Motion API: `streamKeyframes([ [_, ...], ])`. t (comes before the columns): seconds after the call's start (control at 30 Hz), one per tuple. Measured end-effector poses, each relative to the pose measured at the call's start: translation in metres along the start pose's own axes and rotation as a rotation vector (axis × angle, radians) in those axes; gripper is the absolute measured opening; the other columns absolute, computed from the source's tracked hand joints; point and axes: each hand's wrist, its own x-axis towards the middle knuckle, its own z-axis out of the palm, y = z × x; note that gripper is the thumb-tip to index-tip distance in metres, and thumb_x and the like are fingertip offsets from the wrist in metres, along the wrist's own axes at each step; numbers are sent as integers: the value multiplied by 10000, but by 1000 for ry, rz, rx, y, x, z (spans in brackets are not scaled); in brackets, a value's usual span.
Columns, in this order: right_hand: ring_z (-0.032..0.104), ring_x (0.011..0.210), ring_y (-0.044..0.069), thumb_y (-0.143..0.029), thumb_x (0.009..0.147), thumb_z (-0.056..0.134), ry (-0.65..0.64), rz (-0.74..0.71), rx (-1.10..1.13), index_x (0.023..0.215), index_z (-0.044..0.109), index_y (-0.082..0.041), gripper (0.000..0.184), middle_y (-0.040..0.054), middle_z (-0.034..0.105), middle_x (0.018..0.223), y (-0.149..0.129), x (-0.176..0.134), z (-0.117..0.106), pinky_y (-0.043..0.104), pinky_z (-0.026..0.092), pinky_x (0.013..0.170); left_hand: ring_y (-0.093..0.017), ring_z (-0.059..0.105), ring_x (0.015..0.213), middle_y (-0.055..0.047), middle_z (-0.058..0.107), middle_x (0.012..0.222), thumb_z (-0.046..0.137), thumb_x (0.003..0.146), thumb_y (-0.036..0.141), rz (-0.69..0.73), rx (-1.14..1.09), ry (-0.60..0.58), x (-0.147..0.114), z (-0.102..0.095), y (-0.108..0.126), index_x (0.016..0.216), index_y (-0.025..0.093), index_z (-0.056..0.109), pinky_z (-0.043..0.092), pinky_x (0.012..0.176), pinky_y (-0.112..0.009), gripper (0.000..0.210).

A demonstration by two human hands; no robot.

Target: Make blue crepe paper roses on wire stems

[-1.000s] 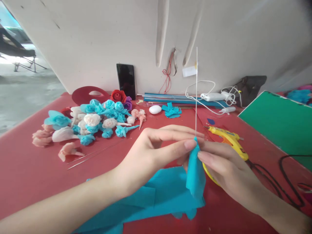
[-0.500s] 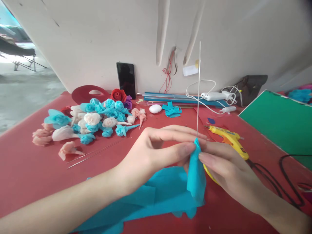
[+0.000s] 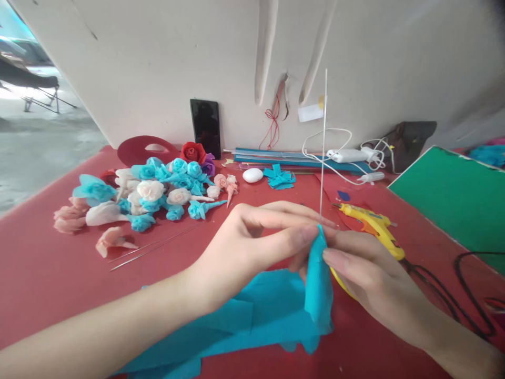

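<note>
A piece of blue crepe paper [image 3: 316,295] hangs between my two hands, its narrow top gathered around the foot of a thin upright wire [image 3: 323,142]. My left hand [image 3: 252,237] is closed, its thumb pressing the paper's top from the left, fingers reaching behind the wire. From the right, my right hand [image 3: 363,268] pinches the same paper slightly lower, between thumb and fingers. A curved yellow object [image 3: 342,284] shows under the right fingers; most of it is hidden, so its kind is unclear. Below lie flat blue crepe sheets [image 3: 272,300].
Blue, white and pink paper flowers [image 3: 150,190] are heaped at left, near loose wires [image 3: 145,252]. A yellow glue gun [image 3: 374,226] lies at right beside a green board [image 3: 453,205]. Behind are a phone [image 3: 205,126], a white egg-shaped object [image 3: 252,175] and blue strips [image 3: 280,177].
Both hands keep their grip on the paper and wire. The view has shifted very slightly; otherwise the scene looks the same.
</note>
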Motion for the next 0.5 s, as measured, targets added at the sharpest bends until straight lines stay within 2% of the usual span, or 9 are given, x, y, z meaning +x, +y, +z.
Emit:
streamKeyframes([
  [0.07, 399, 593, 93, -322, 911, 454, -1, -13, 21, 863, 646, -248, 212, -28, 468, 678, 1, 0, 0, 198, 357, 552, -141, 603, 845, -30, 639, 768, 572, 818, 195, 12, 4, -6, 0, 0, 0, 595, 152, 686, 507, 614, -153, 255],
  [0.17, 444, 626, 89, -322, 911, 458, -11, -34, 53, 795, 636, -235, 230, -31, 517, 699, 2, 2, 0, 179, 378, 561, -85, 579, 655, -3, 624, 771, 568, 812, 163, 20, 11, 15, 1, 1, 1, 590, 163, 680, 499, 595, -166, 249],
  [0.23, 486, 674, 87, -322, 914, 453, -13, -67, 64, 816, 646, -250, 228, -33, 562, 750, 2, 3, 1, 167, 401, 597, -57, 543, 574, 13, 621, 785, 567, 812, 153, 27, 15, 25, 1, 1, 0, 581, 177, 679, 495, 601, -175, 258],
  [0.3, 517, 711, 86, -319, 915, 451, -13, -68, 68, 859, 665, -272, 226, -33, 590, 787, 1, 4, 1, 160, 421, 629, -68, 555, 615, 20, 606, 714, 562, 823, 164, 50, 19, 22, 1, 0, -1, 657, 202, 709, 494, 659, -171, 226],
  [0.4, 549, 717, 86, -300, 923, 437, -40, -9, 83, 906, 672, -301, 235, -37, 606, 779, -1, 3, 1, 155, 446, 622, -87, 561, 674, 27, 524, 561, 494, 878, 222, 70, -17, -21, 0, -1, -4, 877, 233, 719, 490, 755, -177, 225],
  [0.5, 558, 690, 87, -328, 931, 409, -32, 20, -9, 855, 660, -272, 268, -35, 601, 752, -2, 1, -1, 156, 457, 595, -94, 567, 700, 17, 556, 618, 462, 896, 244, 78, -38, -68, 0, -3, -6, 948, 234, 703, 496, 775, -191, 246],
])
